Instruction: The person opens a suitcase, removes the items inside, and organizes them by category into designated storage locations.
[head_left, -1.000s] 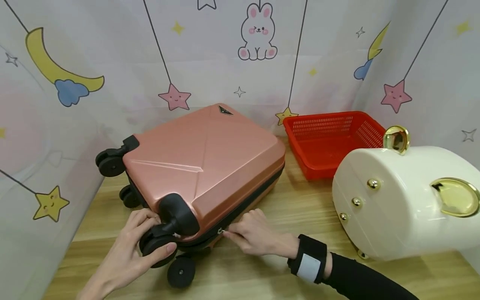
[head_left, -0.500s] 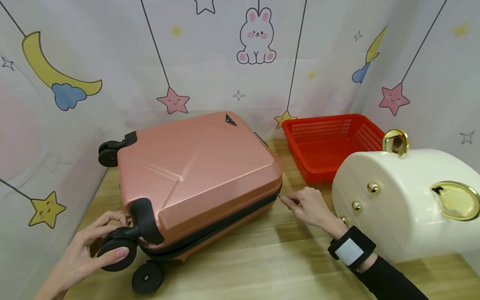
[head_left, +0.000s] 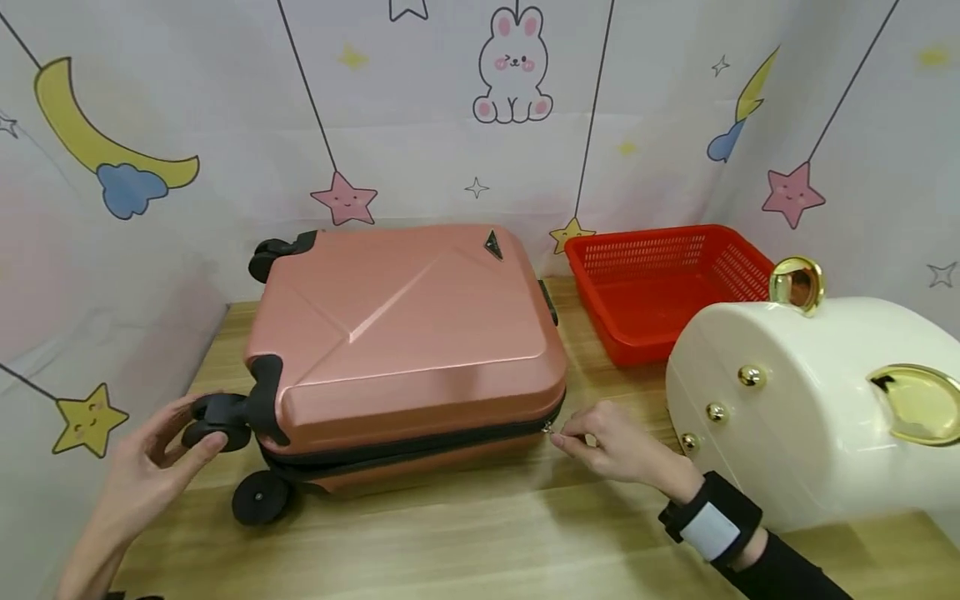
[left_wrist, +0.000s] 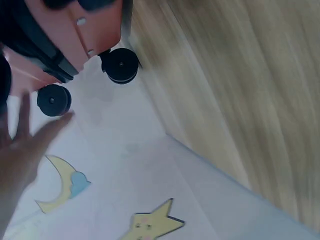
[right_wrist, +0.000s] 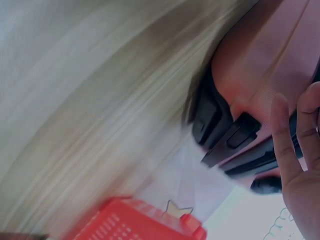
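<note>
A pink hard-shell suitcase lies flat on the wooden table, its long zipped side facing me. My left hand holds the upper near-left wheel between thumb and fingers. In the left wrist view the left hand is blurred beside two black wheels. At the case's near-right corner my right hand pinches the small metal zipper pull. The right wrist view shows the fingers against the pink shell near a black handle.
A red plastic basket stands at the back right, also visible as a red basket in the right wrist view. A white rounded case with gold studs fills the right side, close to my right hand. Printed curtain walls enclose the table.
The suitcase has swung round, so its zipped long side now faces me. My right hand drew the zipper pull from the wheel end to the right corner. My left hand stayed on the wheel.
</note>
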